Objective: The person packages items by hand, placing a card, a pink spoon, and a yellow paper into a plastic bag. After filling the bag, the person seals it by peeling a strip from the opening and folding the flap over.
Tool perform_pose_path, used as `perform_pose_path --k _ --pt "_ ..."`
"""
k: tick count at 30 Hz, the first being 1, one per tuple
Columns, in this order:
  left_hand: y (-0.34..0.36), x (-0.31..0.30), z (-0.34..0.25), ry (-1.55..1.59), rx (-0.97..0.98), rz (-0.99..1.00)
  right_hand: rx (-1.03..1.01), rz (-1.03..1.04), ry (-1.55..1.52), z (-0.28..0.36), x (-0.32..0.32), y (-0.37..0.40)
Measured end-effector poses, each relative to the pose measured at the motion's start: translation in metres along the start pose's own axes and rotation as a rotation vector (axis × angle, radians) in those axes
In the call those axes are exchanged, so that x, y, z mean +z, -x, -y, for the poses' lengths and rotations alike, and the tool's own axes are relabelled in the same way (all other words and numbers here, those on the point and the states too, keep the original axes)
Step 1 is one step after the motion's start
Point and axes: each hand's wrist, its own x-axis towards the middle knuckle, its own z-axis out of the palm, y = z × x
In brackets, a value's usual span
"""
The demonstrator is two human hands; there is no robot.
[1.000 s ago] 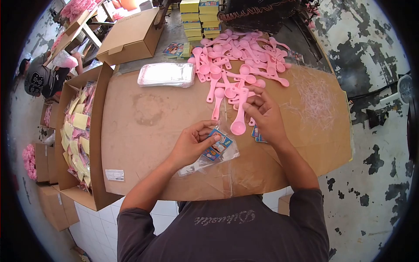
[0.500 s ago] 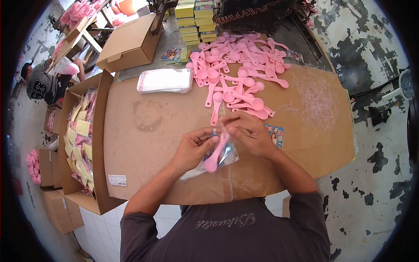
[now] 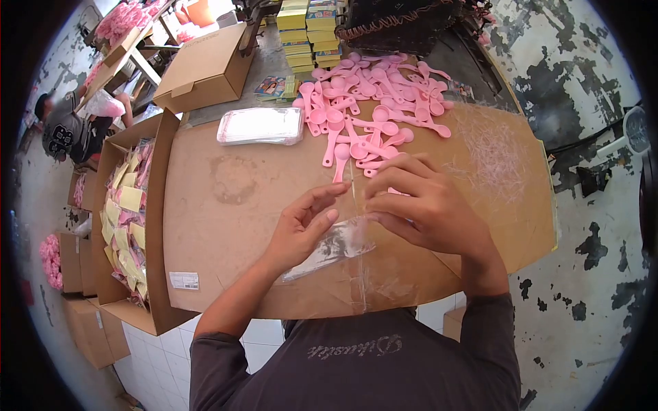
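My left hand (image 3: 301, 227) is over the cardboard surface (image 3: 226, 240), its fingers apart and nothing in them. Close by on the right, my right hand (image 3: 428, 209) has its fingers curled and pressed together; what they hold, if anything, I cannot make out. A clear plastic bag (image 3: 329, 252) lies flat below and between the hands. Beyond them spreads a heap of pink spoons (image 3: 387, 89), and one pink spoon (image 3: 341, 156) points toward my left fingertips. A stack of clear bags (image 3: 260, 126) lies to the left of the heap.
An open carton (image 3: 161, 274) of packed spoons and yellow cards stands at the left edge. Behind are a closed box (image 3: 199, 65), stacked cards (image 3: 295, 34) and a dark machine part (image 3: 391, 27). Thin plastic strips (image 3: 497, 154) lie at the right. Another person (image 3: 65, 127) is at far left.
The pink spoon and clear wrapper that were between my hands no longer show there. My left hand has opened, and my right hand has risen slightly to the right, over the blue card's spot.
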Motion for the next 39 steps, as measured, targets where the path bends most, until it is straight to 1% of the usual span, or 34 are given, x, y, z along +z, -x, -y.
perform_pose_path --k 2,5,8,11,14,17,20,23,26,29,32,35,37,38,39 --pt "0.0 0.0 -0.004 -0.14 0.106 0.006 0.046 0.018 -0.021 0.006 -0.008 0.0" --pt "0.0 0.006 -0.027 -0.395 0.174 0.091 0.15 0.018 -0.019 0.002 -0.002 0.006" --pt "-0.001 0.016 -0.042 -0.472 0.138 0.119 0.213 -0.036 -0.119 0.006 0.002 0.006" --pt "-0.007 0.026 -0.042 -0.44 0.121 0.049 0.199 -0.084 -0.278 0.006 0.01 0.008" --pt "-0.013 0.028 -0.033 -0.186 0.015 0.095 0.209 -0.075 -0.275 0.003 0.014 0.011" --pt "-0.015 0.032 -0.027 -0.074 -0.097 0.019 0.271 -0.305 -0.029 -0.001 0.026 0.013" --pt "-0.017 0.036 -0.024 -0.07 -0.125 -0.072 0.079 -0.239 0.21 -0.001 0.026 0.013" --pt "-0.015 0.032 -0.011 -0.307 -0.058 -0.051 0.029 -0.172 0.346 0.0 0.037 0.009" --pt "-0.014 0.036 -0.028 -0.484 -0.077 -0.063 -0.048 -0.129 0.469 -0.006 0.049 0.008" --pt "-0.013 0.035 -0.021 -0.626 0.052 -0.029 -0.065 -0.139 0.518 -0.009 0.061 0.006" --pt "-0.011 0.035 -0.014 -0.711 0.105 -0.081 0.106 -0.161 0.401 -0.021 0.059 0.004" --pt "-0.015 0.024 -0.018 -0.51 -0.009 -0.026 0.28 -0.29 0.072 -0.035 0.049 0.016" --pt "-0.015 0.021 -0.013 -0.333 -0.11 -0.06 0.582 -0.152 -0.414 -0.044 0.024 0.036" --pt "-0.015 0.019 -0.011 -0.242 -0.161 -0.074 0.708 -0.077 -0.605 -0.048 0.003 0.049" --pt "-0.015 0.018 -0.011 -0.205 -0.171 -0.084 0.833 0.0 -0.795 -0.054 -0.019 0.066"
